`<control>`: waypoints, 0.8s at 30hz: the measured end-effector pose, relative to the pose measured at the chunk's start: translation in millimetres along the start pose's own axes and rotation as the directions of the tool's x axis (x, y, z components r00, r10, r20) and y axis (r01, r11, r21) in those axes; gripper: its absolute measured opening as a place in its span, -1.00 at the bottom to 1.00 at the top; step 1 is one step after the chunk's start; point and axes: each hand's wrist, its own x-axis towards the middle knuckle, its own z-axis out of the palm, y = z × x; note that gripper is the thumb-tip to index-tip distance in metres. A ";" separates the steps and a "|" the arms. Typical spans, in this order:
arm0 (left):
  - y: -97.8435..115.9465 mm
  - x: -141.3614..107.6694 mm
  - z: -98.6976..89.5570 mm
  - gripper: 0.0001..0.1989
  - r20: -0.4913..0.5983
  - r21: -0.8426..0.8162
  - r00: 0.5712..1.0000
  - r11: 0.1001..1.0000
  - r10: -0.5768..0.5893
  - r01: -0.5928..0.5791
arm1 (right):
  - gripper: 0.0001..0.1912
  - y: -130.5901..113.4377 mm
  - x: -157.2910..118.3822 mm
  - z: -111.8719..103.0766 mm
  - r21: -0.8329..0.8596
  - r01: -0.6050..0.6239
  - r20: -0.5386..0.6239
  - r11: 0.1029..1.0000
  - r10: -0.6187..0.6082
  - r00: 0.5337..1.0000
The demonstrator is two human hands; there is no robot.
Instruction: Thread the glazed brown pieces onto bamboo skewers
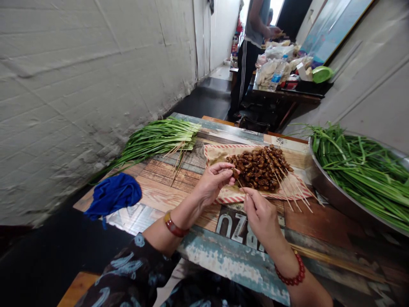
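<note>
My left hand (211, 182) pinches a glossy brown piece, which looks like a silkworm pupa (235, 173), between thumb and fingers. From the right, my right hand (260, 211) grips a thin bamboo skewer (240, 185) whose upper end meets that piece. Just beyond both hands, a heap of similar brown pupae (255, 170) lies on a paper sheet (220, 150) with a red-and-white striped edge. Along the heap's right side rest several loaded skewers (289, 187), their bare ends pointing toward me.
Long green chives (156, 138) lie at the table's far left, with a blue cloth (115, 194) nearer. A large metal basin (338, 194) of greens stands right. Bare bamboo sticks (335, 261) lie front right. Another person (252, 47) stands by a laden back table (287, 94).
</note>
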 end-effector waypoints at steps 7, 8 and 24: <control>-0.9 -1.4 1.5 -0.68 0.019 0.012 1.000 1.000 -0.009 0.008 | -0.74 -3.2 3.7 -1.0 -0.040 0.011 -0.013 0.999 -0.012 1.000; -1.0 -1.3 1.4 -0.68 0.022 0.012 1.000 1.000 -0.008 0.008 | -0.75 -3.8 4.2 -1.0 -0.047 0.019 -0.019 0.999 -0.020 1.000; 2.0 -1.1 1.5 -0.68 0.016 0.033 1.000 0.999 -0.021 0.020 | -0.75 -7.7 7.8 1.4 -0.073 0.030 -0.023 0.997 -0.032 0.999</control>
